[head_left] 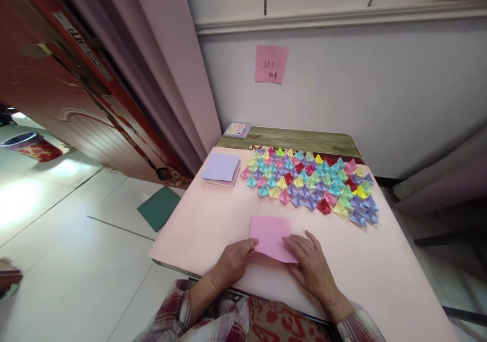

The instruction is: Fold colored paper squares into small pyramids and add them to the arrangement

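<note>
A pink square sheet of paper (271,235) lies at the near middle of the table, its near edge lifted a little. My left hand (234,261) pinches its left edge between thumb and fingers. At the right edge, my right hand (312,266) has its fingertips on top of the sheet and its thumb under the near corner. Beyond the sheet, several small folded paper pieces (299,182) in many colours stand in close rows. To the left rests a stack of square papers (220,168) with a lilac sheet on top.
A pale pink cover (213,220) spreads over the table. At the back left corner sits a small printed pack (237,130). A pink note (271,64) with handwriting hangs on the wall. On the floor, left, are a green sheet (158,207) and a bin (32,146).
</note>
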A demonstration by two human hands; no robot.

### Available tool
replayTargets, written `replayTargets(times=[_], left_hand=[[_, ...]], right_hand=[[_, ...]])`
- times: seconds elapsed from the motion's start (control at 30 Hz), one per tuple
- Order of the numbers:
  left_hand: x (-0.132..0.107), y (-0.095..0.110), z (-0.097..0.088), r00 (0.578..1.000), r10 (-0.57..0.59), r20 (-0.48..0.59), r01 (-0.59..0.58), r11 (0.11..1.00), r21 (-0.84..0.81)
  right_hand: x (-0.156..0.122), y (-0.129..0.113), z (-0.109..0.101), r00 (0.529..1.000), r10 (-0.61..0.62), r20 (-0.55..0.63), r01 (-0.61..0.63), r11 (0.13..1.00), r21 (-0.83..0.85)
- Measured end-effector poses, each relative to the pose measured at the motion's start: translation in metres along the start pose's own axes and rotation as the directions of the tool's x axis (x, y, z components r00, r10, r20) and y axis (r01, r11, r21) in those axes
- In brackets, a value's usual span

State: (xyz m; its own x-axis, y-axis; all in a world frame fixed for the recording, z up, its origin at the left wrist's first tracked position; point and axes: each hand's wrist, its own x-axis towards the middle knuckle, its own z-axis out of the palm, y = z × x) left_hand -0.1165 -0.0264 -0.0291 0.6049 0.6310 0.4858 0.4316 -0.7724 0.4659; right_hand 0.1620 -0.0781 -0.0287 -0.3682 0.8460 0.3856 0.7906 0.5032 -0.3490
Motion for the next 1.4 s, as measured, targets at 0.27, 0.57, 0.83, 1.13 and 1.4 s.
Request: replayTargets(times=[0.27,0.57,0.83,1.13,1.4], left_hand=[[0.009,0.003,-0.016,0.994,-0.044,0.100,0.033,0.993,0.116],[0.057,0.030,-0.024,0.826,-0.540,0.163,0.533,0.655,-0.535],[0.081,0.037,-0.016,0.557,-0.744,0.368,0.557,0.006,-0.830],[0.089,0.048,-0.026,0.583,-0.663,0.470,0.566,-0.083,-0.820],[0.091,0.048,-0.027,0.469,-0.727,0.502,0.604,-0.150,-0.782]], right_hand=[[-0.003,0.001,0.005,0.996,0.012,-0.090,-0.007,0.998,0.060],[0.029,-0.029,-0.023,0.770,0.637,0.039,-0.498,0.562,0.660],[0.050,-0.032,-0.034,0.652,0.642,0.403,-0.501,-0.035,0.865],[0.052,-0.031,-0.031,0.563,0.686,0.461,-0.435,-0.229,0.871],[0.050,-0.021,-0.040,0.572,0.675,0.466,-0.406,-0.261,0.876]])
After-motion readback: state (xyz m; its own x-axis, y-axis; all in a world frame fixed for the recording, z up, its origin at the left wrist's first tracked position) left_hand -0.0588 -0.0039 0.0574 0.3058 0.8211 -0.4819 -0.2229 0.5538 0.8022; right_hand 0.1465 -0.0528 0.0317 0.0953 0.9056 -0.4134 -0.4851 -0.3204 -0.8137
